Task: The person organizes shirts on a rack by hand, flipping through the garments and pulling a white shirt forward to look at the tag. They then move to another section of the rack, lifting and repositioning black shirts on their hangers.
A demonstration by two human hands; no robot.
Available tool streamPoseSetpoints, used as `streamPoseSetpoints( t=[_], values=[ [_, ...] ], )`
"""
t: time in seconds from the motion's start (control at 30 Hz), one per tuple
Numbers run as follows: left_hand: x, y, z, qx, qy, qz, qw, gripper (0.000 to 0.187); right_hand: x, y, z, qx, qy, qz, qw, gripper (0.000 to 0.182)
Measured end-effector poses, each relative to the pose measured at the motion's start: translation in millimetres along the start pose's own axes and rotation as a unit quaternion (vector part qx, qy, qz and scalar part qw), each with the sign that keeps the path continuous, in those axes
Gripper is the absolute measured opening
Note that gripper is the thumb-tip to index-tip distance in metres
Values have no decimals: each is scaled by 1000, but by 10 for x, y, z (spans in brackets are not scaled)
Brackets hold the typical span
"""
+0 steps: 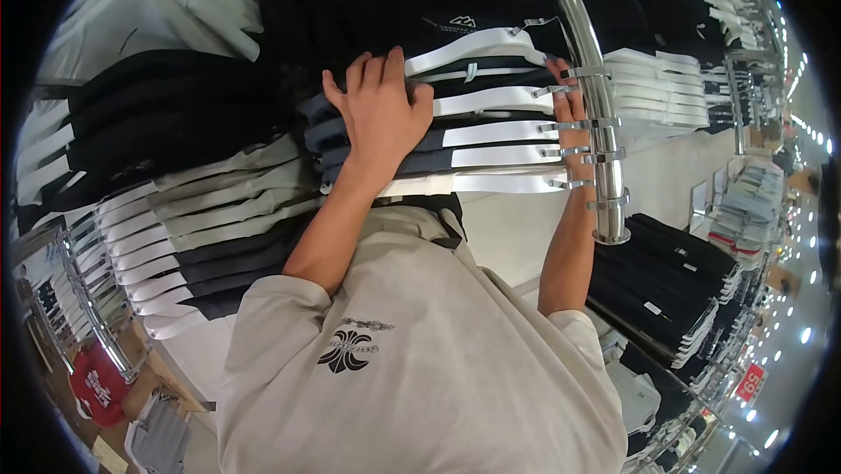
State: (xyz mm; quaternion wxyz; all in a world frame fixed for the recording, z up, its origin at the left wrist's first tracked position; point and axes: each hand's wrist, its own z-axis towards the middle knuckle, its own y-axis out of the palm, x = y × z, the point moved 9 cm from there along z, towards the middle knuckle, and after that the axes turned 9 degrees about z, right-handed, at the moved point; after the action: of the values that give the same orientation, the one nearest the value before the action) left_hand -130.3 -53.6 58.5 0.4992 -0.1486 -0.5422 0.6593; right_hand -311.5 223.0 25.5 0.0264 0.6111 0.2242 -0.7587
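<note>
Several white hangers (504, 131) with dark and pale shirts hang one behind another from a chrome rail (589, 106). My left hand (381, 106) lies over the shoulders of the dark shirts, its fingers bent over the cloth beside a white hanger; the thumb rests near the hanger's arm. Behind the hangers' right ends is my right hand (568, 106), close to the metal hooks and the rail. Its fingers are partly hidden by the hooks and rail, so its grip cannot be made out. A black shirt (350, 1) with a small white print hangs beyond my left hand.
Black and grey shirts (228, 202) on white hangers hang at the left. More white hangers (657, 93) are right of the rail, with folded-looking black garments (657, 281) below. A red garment (101, 382) is at the lower left, and a red sign (750, 382) at the lower right.
</note>
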Motion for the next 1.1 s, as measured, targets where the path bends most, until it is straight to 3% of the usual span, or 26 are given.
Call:
streamPoseSetpoints(
  t=[0.2,0.3,0.5,0.7,0.77,0.83,1.0,1.1],
  values=[
    [-19,-21,17,34,-2,-3,999,45,-54,-41,-15,6,-24,-53,998,42],
    [-150,-168,59,98,-38,-149,983,33,-77,-47,-14,6,-41,-92,995,42],
    [-235,-139,58,89,-35,-175,980,23,-209,-32,-4,-9,-96,-231,968,42],
    [-205,-96,63,78,-32,-134,987,23,-460,182,-26,-71,-213,-508,832,42],
    [-212,-71,55,64,-37,-139,987,23,-519,154,-1,-74,-172,-495,848,41],
    [-219,-60,51,58,-41,-142,987,23,-476,115,50,-58,-72,-432,897,44],
    [-200,-109,32,72,-33,-142,987,24,-605,174,36,-48,18,-249,967,56],
    [-204,-99,28,75,-23,-169,982,25,-327,126,-30,-43,-10,-142,989,60]
  ],
)
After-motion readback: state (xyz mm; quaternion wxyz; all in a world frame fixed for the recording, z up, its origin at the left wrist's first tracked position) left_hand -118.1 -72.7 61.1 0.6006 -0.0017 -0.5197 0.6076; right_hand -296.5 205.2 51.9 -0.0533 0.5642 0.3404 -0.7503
